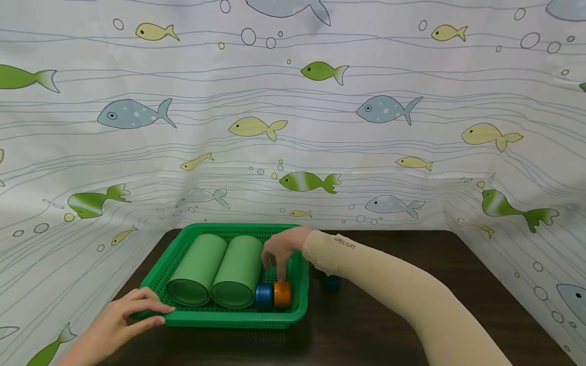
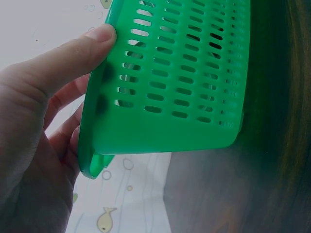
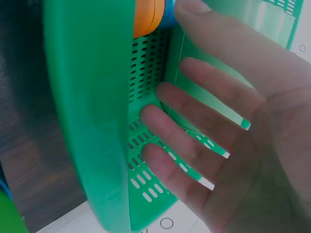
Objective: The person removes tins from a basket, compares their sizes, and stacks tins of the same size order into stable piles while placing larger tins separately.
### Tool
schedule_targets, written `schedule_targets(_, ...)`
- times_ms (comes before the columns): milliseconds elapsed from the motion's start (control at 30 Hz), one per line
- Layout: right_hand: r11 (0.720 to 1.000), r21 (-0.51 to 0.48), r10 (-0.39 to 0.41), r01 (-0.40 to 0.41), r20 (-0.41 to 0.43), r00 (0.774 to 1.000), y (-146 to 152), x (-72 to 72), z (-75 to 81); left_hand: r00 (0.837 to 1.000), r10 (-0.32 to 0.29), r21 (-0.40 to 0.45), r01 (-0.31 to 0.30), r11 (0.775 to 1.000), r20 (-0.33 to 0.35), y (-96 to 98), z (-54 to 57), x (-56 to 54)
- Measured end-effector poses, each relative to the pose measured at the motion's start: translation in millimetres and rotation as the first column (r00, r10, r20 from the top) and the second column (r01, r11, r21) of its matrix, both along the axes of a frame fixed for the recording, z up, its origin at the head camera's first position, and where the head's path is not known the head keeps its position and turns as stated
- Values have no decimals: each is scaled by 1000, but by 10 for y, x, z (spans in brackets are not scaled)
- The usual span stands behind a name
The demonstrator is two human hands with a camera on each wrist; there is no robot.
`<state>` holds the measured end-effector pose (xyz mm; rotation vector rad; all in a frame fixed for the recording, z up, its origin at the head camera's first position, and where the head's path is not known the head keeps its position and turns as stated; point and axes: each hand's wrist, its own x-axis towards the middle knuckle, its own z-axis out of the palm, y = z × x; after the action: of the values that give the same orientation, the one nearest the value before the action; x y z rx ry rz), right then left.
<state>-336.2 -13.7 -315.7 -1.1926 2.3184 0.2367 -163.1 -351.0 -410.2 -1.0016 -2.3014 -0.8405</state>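
Observation:
A green plastic basket (image 1: 229, 319) with slotted walls stands on the dark table. My left hand (image 1: 133, 312) grips its front left corner, thumb and fingers on either side of the rim (image 2: 92, 97). Two large pale green cylinders (image 1: 199, 267) lie side by side inside. To their right, a small blue cylinder (image 1: 264, 296) and an orange one (image 1: 282, 295) sit together by the front wall. My right hand (image 1: 281, 249) reaches into the basket above them, fingers spread and relaxed. Its thumb (image 3: 204, 19) is right at the small cylinders.
A small dark blue round thing (image 1: 331, 282) is on the table (image 1: 366, 325) right of the basket, partly behind the right sleeve (image 1: 380, 274). Some bright green (image 3: 9, 213) shows at the right wrist view's lower left. A fish-print sheet (image 1: 293, 101) surrounds the table.

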Motion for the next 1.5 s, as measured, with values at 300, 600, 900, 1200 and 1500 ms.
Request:
schedule_targets(300, 991, 116, -81, 69, 100, 992, -151, 46, -57, 1000, 5, -10, -5, 1000, -17, -2, 2, -1)
schedule_targets(600, 967, 222, -145, 122, 88, 986, -256, 66, -153, 999, 50, -50, -51, 997, -19, 19, 46, 37)
schedule_targets(900, 949, 230, -240, 214, 96, 966, -303, 90, -233, 1000, -11, 17, 11, 1000, 3, -8, -22, 7)
schedule_targets(1200, 936, 222, -300, 273, 93, 949, -288, 40, -284, 1000, 4, -2, -4, 1000, -8, 9, -9, -15)
schedule_targets(1500, 961, 230, -167, 151, 54, 984, -224, 11, -162, 998, 62, -32, -62, 998, 0, -4, -18, 28)
